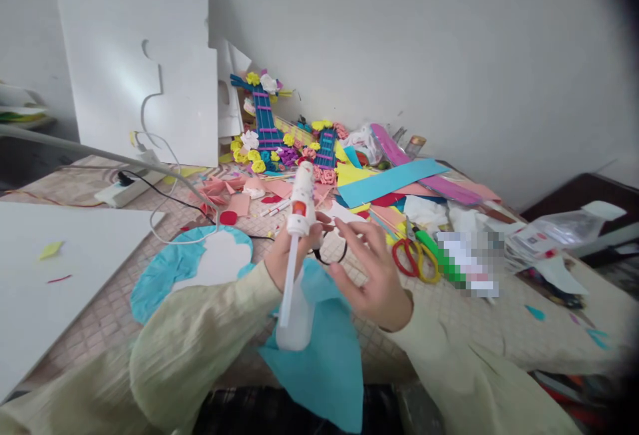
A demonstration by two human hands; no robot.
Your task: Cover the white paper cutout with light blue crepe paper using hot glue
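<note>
My left hand (287,259) is wrapped round a white hot glue gun (301,199), whose nozzle end points away from me. A long pale glue stick (289,282) sticks out of its back end towards me. My right hand (372,272) is just to the right, fingers spread and bent, with nothing in it that I can see. Under both hands a turquoise paper sheet (329,348) hangs over the table's front edge. To the left lies a white cut-out shape (217,255), partly covered with crumpled turquoise paper (167,275).
Red-and-yellow scissors (417,259) and a green cutter (442,252) lie right of my hands. Flower-decorated guitar shapes (267,122) lean at the wall. Paper strips (394,181) pile behind. A power strip (127,185) with cables and a white board (70,269) are left.
</note>
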